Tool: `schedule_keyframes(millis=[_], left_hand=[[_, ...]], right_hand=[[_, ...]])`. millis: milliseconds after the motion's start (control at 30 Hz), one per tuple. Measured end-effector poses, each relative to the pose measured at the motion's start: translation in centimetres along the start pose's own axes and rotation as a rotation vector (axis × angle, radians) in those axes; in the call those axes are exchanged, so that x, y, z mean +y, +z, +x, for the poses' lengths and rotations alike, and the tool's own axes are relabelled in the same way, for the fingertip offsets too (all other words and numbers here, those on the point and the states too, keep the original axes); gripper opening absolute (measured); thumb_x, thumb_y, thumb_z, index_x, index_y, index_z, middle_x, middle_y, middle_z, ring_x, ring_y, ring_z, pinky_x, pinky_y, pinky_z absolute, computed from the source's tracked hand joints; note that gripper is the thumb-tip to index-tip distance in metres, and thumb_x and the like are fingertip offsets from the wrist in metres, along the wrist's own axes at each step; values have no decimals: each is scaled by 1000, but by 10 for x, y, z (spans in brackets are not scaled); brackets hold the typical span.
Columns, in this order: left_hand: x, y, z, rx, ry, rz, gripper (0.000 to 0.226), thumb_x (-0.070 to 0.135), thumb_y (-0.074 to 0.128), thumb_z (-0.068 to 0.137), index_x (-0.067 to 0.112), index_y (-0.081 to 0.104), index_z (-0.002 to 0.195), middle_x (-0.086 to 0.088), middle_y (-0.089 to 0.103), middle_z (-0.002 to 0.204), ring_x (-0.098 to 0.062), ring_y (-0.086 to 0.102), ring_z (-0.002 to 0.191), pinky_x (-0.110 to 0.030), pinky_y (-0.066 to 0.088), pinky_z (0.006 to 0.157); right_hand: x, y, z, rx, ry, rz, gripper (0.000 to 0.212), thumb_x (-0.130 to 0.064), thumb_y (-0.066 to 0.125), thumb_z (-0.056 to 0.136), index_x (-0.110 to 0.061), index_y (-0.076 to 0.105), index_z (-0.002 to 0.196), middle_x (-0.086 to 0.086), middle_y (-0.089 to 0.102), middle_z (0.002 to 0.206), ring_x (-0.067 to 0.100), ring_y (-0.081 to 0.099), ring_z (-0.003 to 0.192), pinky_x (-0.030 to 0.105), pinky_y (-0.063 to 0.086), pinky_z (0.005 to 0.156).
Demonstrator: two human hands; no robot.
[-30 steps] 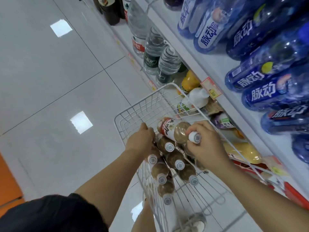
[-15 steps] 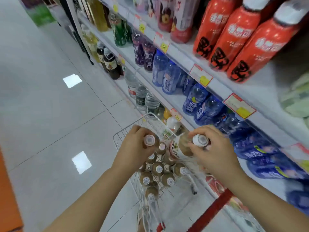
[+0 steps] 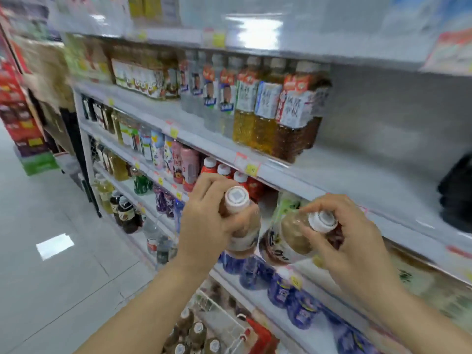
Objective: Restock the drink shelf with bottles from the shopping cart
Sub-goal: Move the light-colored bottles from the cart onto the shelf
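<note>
White-capped brown plastic bottle (image 3: 244,238) stands gripped by the neck in the left hand (image 3: 207,226); a second brown bottle (image 3: 288,241) tilts, pinched under its cap by the right hand (image 3: 357,241), before the white shelf (image 3: 319,181).

white tiered drink shelf (image 3: 332,175), amber tea bottles (image 3: 265,118) on upper tier, pink bottles (image 3: 189,164) and red white-capped bottles (image 3: 252,187) side by side one tier down, blue bottles (image 3: 281,290) below that, grey tiled floor (image 3: 63,277), wire shopping cart (image 3: 224,318) beside lowest tiers, brown bottles (image 3: 196,333) inside
</note>
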State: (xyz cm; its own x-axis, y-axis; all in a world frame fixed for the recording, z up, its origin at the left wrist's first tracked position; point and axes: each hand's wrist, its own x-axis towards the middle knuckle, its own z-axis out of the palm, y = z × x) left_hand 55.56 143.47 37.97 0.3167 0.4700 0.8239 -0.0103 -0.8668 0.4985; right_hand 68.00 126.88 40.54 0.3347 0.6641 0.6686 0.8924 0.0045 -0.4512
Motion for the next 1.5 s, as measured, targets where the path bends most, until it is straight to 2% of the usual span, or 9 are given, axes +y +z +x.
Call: schedule_keyframes(millis=[200,467,667,833,933,1000,1200,1367,1500], left_hand=[[63,19,42,218,364,-175,34,45,54,88,11,54,90,0,44,91,1,39,86,-5,34,85],[84,74,88,220,438,-335,35,48,51,89,13,52,90,0,42,93,2,38,87,-4,36,84],[67,112,107,250,219,-431,51,53,50,87,4,62,81,-3,49,89,1,40,83,-4,35,83],[53,135,125,172,-41,-557,38,45,59,77,9,59,87,4,46,90,8,46,90,-4,35,77],[48,146,125,88,-188,-602,31,47,59,74,21,57,91,14,47,95,2,50,90,-6,38,76],[47,151,128,52,-242,-607,23,39,67,79,24,57,94,9,50,96,-1,52,90,-11,39,77],[66,167,142,-117,-422,-798,31,27,68,82,25,60,112,10,63,107,-2,57,103,-21,44,90],[79,185,162,-288,-481,-903,26,25,68,83,27,53,104,9,63,106,-3,58,101,-22,45,88],[76,196,172,-361,-427,-866,22,27,62,88,25,53,108,14,63,102,-3,58,99,-17,42,84]], right_hand=[[-7,-78,-9,275,-189,-138,18,-21,55,84,-25,47,100,-12,47,97,-3,47,99,10,36,84],[15,-93,2,421,-163,-355,16,-18,53,85,-18,49,101,-14,42,104,5,47,98,12,37,88],[34,-82,26,514,-44,-382,18,-19,50,85,-20,49,103,-12,44,105,-1,45,106,14,36,93],[42,-80,50,590,107,-347,30,-14,59,82,-32,49,105,-17,49,102,-7,47,105,8,37,90],[46,-89,69,670,273,-163,37,-16,65,85,-42,47,106,-5,58,108,3,55,102,20,43,87],[49,-94,81,741,373,24,42,-14,67,82,-42,46,106,-5,60,108,7,58,101,26,46,86],[60,-93,103,903,426,222,34,-12,72,78,-26,54,103,-14,62,97,-7,62,85,11,48,69],[77,-87,119,748,458,234,20,-15,62,87,-32,58,97,-11,66,99,4,62,96,24,48,86],[82,-83,124,634,447,176,20,-21,55,91,-39,55,99,-16,64,104,0,60,101,23,46,92]])
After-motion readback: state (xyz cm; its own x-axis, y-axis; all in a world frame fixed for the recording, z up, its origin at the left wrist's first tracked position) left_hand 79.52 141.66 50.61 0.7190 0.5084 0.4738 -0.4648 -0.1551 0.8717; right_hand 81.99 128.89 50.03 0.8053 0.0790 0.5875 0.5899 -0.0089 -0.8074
